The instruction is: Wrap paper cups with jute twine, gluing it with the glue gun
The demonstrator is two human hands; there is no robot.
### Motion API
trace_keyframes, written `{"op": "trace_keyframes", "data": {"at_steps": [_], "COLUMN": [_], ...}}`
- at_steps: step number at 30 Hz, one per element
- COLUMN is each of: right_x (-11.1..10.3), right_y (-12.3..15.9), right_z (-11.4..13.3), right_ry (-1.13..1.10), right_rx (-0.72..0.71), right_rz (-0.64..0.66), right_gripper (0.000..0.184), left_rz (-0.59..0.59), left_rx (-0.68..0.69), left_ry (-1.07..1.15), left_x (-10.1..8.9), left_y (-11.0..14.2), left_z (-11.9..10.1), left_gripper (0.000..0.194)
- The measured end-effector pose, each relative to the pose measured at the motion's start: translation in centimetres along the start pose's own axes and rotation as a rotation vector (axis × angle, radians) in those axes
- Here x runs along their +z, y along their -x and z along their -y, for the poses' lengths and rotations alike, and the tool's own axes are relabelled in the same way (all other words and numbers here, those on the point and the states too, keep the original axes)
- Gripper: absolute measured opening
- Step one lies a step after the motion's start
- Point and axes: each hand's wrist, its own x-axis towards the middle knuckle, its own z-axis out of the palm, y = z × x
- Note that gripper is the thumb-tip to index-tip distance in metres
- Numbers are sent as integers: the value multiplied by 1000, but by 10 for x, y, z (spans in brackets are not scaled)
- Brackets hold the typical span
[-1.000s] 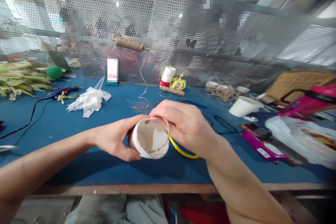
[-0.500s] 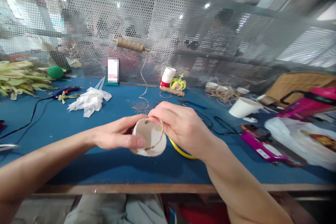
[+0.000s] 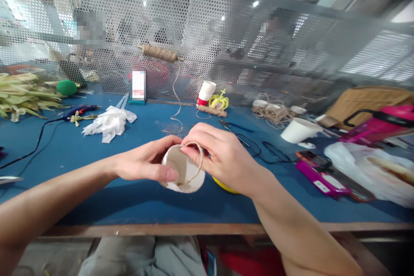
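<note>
A white cup (image 3: 172,155) is held above the blue table, tilted so that its open mouth faces me. My left hand (image 3: 145,161) grips its left side, the thumb over the rim and the fingers behind. A loop of brown twine (image 3: 201,159) arches across the mouth and meets the inside wall near the lower rim. At the upper right rim, my right hand (image 3: 220,153) pinches, with its thumb inside the mouth by the twine. Its fingertips are partly hidden behind the cup. Beneath the right hand, part of a yellow ring (image 3: 226,185) shows on the table.
Left lie corn husks (image 3: 26,92), a glue gun (image 3: 80,111) and white lace (image 3: 110,123). A twine spool (image 3: 160,53) hangs on the mesh screen. Pliers (image 3: 236,126), another white cup (image 3: 299,130), a magenta power strip (image 3: 321,180) and a plastic bag (image 3: 349,164) are right.
My right thumb has moved over the rim into the cup's mouth. The twine loop now stands higher and rounder. My left hand keeps its hold on the cup.
</note>
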Motion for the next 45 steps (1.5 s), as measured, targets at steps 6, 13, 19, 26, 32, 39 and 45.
{"op": "trace_keyframes", "data": {"at_steps": [6,13,19,26,32,39,45], "right_x": [1,-4,-1,-1,0,0,0], "right_y": [-1,-1,-3,-5,-5,-4,-4], "right_z": [1,0,0,1,1,0,-2], "right_ry": [85,250,272,297,279,302,307], "right_rx": [4,9,22,4,-1,-3,15], "right_rz": [-19,-92,-78,-70,-41,-39,-31], "right_gripper": [12,14,16,16,16,17,17], "left_rz": [-54,-344,-379,-319,-301,-309,-346], "left_rx": [208,578,578,554,520,518,531], "left_ry": [-274,-1047,-1134,-1019,-964,-951,-948], "left_x": [-3,-2,9,9,10,10,12], "left_y": [0,2,1,1,2,2,1], "left_z": [4,5,4,2,0,2,3], "left_gripper": [66,53,18,13,13,9,9]}}
